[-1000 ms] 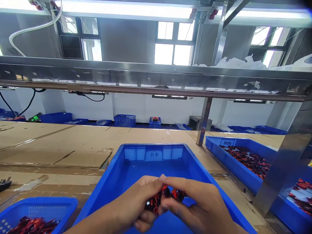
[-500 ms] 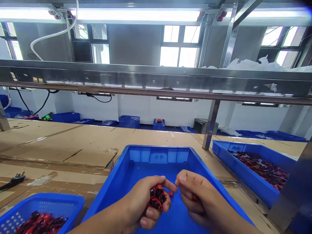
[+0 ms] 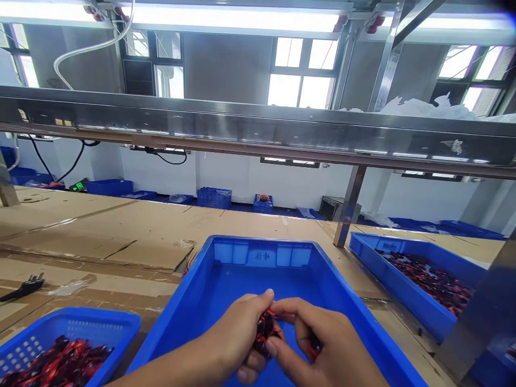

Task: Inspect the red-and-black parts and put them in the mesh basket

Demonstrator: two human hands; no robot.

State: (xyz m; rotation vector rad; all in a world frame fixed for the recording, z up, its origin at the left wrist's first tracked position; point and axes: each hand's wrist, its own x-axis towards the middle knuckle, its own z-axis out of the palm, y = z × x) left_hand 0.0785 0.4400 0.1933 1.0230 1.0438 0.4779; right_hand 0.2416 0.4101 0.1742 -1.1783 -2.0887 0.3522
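Cupped in my left hand (image 3: 236, 333) is a clump of small black and red pieces (image 3: 264, 329), too small to tell their kind. The fingers wrap round it. My right hand (image 3: 324, 338) meets it from the right, thumb and forefinger touching the clump. Another black and red bit (image 3: 314, 344) shows within the curled fingers of that hand. Both hands are over a large blue tray (image 3: 264, 252), whose visible floor is bare blue plastic.
To the left, a blue perforated basket (image 3: 124, 325) holds many black and red pieces. A second blue tray (image 3: 403, 290) with similar pieces lies right, beyond a metal post (image 3: 349, 207). A black plug (image 3: 26, 287) rests on the cardboard-covered table (image 3: 133, 231). A metal shelf (image 3: 226, 123) crosses above.
My right hand has moved left and down, from apart to touching the clump in my left hand. Its thumb and forefinger have spread around the pieces. The view has shifted slightly.
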